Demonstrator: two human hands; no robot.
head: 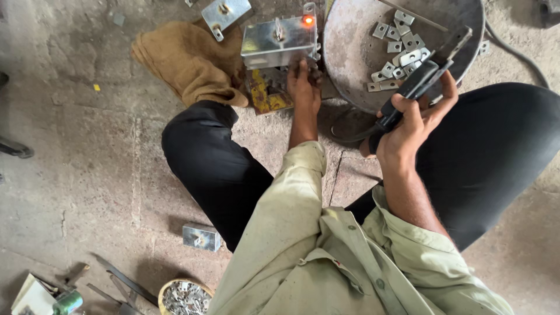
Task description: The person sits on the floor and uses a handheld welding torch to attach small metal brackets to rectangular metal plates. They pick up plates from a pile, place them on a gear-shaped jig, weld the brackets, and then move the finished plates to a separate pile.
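The left hand (304,81) presses its fingers against the lower edge of a shiny metal box (279,41) on the floor (87,151), a spot glowing orange at its top corner; the right hand (415,125) grips a black welding holder (408,93) over a round metal pan (350,46) of small brackets (399,52); a brown cloth (189,61) lies just beside the box.

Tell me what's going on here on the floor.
A person sits on the concrete floor. Their left hand steadies a shiny folded sheet-metal box with a glowing orange spot at one corner. Their right hand grips a black-handled electrode holder above a round metal pan of small square metal plates.
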